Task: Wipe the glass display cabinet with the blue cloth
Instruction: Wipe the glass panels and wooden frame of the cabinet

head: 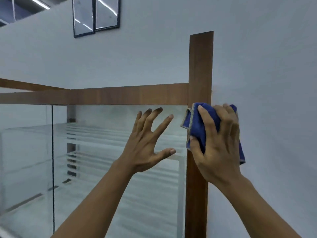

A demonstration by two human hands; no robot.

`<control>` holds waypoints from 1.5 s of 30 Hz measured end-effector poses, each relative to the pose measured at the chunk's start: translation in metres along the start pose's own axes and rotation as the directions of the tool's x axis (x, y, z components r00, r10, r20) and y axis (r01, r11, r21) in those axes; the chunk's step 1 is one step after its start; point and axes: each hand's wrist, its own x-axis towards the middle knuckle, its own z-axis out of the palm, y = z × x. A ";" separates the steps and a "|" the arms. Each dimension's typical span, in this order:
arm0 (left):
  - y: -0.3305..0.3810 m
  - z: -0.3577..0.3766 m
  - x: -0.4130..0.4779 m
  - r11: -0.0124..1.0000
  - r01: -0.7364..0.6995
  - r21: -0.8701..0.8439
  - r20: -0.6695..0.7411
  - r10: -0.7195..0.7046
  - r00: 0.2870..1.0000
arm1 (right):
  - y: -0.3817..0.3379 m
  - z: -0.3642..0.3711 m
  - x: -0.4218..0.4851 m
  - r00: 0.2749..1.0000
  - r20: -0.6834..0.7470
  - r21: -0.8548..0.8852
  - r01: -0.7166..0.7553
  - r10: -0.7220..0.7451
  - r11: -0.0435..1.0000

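Blue cloth is pressed flat against the cabinet's wooden upright post under the right hand, fingers spread over it. Left hand is raised, empty, fingers splayed, apparently touching the glass panel beside the post.

The tall glass display cabinet has smooth, glossy clear panes carrying pale reflections, framed in matt brown wood-grain boards. Against its right upright, the blue cloth looks soft and fuzzy like terry microfibre, with a grey stitched hem. Behind the cabinet, the pale wall is flat and matt.
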 end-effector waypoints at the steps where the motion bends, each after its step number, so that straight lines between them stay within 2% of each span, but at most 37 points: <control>1: -0.006 0.001 0.001 1.000 -0.022 0.005 -0.010 0.022 1.000 | -0.005 -0.001 0.000 1.000 -0.003 -0.099 0.018 -0.019 0.995; 3: -0.018 0.000 0.001 0.999 -0.036 -0.020 -0.042 0.035 0.998 | -0.016 0.000 0.000 0.997 0.001 -0.294 0.071 -0.074 0.953; 5: -0.028 0.003 0.000 0.998 -0.017 -0.068 -0.068 0.012 0.998 | -0.025 0.004 0.001 0.989 0.068 -0.447 0.150 -0.134 0.882; 8: -0.042 0.009 -0.007 0.996 -0.049 -0.079 -0.069 0.043 0.997 | -0.039 0.018 0.000 0.972 0.179 -0.607 0.232 -0.154 0.760; 10: -0.055 0.009 -0.009 0.993 -0.092 -0.069 -0.073 0.087 0.994 | -0.049 0.031 0.005 0.969 0.211 -0.663 0.238 -0.128 0.710; 13: -0.081 0.009 -0.019 0.994 -0.091 -0.060 -0.114 0.084 0.990 | -0.065 0.055 0.009 0.980 0.177 -0.700 0.193 -0.095 0.688; 16: -0.115 0.010 -0.029 0.997 -0.063 -0.043 -0.163 0.055 0.985 | -0.089 0.098 0.013 0.994 0.092 -0.650 0.107 -0.062 0.753; 18: -0.139 0.010 -0.036 0.999 -0.043 -0.020 -0.220 0.038 0.975 | -0.111 0.133 0.014 0.986 0.146 -0.578 0.147 -0.075 0.803; 21: -0.169 0.008 -0.046 1.000 -0.016 -0.007 -0.271 0.014 0.963 | -0.115 0.150 0.012 0.952 0.279 -0.551 0.267 -0.127 0.791; 22: -0.178 0.007 -0.049 1.000 -0.020 -0.001 -0.268 0.019 0.963 | -0.108 0.143 0.010 0.962 0.259 -0.588 0.228 -0.086 0.776; 24: -0.194 0.010 -0.058 0.999 -0.038 0.006 -0.261 0.038 0.965 | -0.089 0.122 0.002 0.995 0.076 -0.715 0.009 0.065 0.699; 26: -0.206 0.014 -0.063 0.998 -0.055 -0.001 -0.247 0.053 0.968 | -0.084 0.111 -0.002 0.962 -0.136 -0.755 -0.256 0.237 0.604; 27: -0.211 0.017 -0.064 0.998 -0.070 -0.008 -0.244 0.066 0.968 | -0.092 0.118 0.000 0.939 -0.196 -0.737 -0.330 0.281 0.590; 28: -0.214 0.019 -0.065 0.996 -0.087 -0.017 -0.246 0.080 0.966 | -0.104 0.132 0.005 0.938 -0.213 -0.717 -0.340 0.273 0.609; 29: -0.217 0.020 -0.066 0.994 -0.102 -0.029 -0.247 0.092 0.965 | -0.119 0.150 0.011 0.959 -0.168 -0.702 -0.278 0.227 0.656; 31: -0.219 0.022 -0.066 0.992 -0.115 -0.054 -0.257 0.097 0.961 | -0.147 0.185 0.018 0.995 0.100 -0.671 0.048 0.026 0.740; 33: -0.220 0.023 -0.067 0.993 -0.106 -0.058 -0.271 0.087 0.959 | -0.154 0.190 0.019 0.912 0.384 -0.601 0.364 -0.143 0.711; 34: -0.220 0.024 -0.068 0.992 -0.107 -0.061 -0.272 0.086 0.958 | -0.146 0.181 0.018 0.892 0.422 -0.597 0.409 -0.163 0.690; 35: -0.220 0.024 -0.068 0.992 -0.109 -0.064 -0.273 0.087 0.958 | -0.134 0.166 0.016 0.912 0.387 -0.632 0.369 -0.135 0.682; 37: -0.218 0.025 -0.068 0.993 -0.105 -0.049 -0.265 0.089 0.960 | -0.102 0.131 0.008 0.987 0.149 -0.762 0.075 0.062 0.643; 39: -0.215 0.027 -0.067 0.995 -0.096 -0.018 -0.254 0.088 0.963 | -0.088 0.109 -0.002 0.966 -0.086 -0.777 -0.217 0.242 0.591; 40: -0.214 0.028 -0.067 0.996 -0.089 -0.006 -0.254 0.084 0.964 | -0.093 0.115 -0.004 0.958 -0.131 -0.765 -0.260 0.254 0.589; 41: -0.213 0.028 -0.067 0.996 -0.085 0.002 -0.253 0.083 0.964 | -0.103 0.130 -0.003 0.968 -0.111 -0.756 -0.229 0.224 0.613; 42: -0.213 0.028 -0.066 0.996 -0.084 0.007 -0.251 0.083 0.964 | -0.118 0.150 -0.001 0.987 -0.014 -0.736 -0.117 0.157 0.666; 43: -0.214 0.028 -0.065 0.996 -0.085 0.012 -0.250 0.085 0.964 | -0.133 0.168 -0.001 0.990 0.134 -0.693 0.057 0.050 0.718; 45: -0.215 0.029 -0.065 0.996 -0.089 0.012 -0.258 0.089 0.962 | -0.147 0.184 -0.002 0.909 0.395 -0.585 0.363 -0.137 0.725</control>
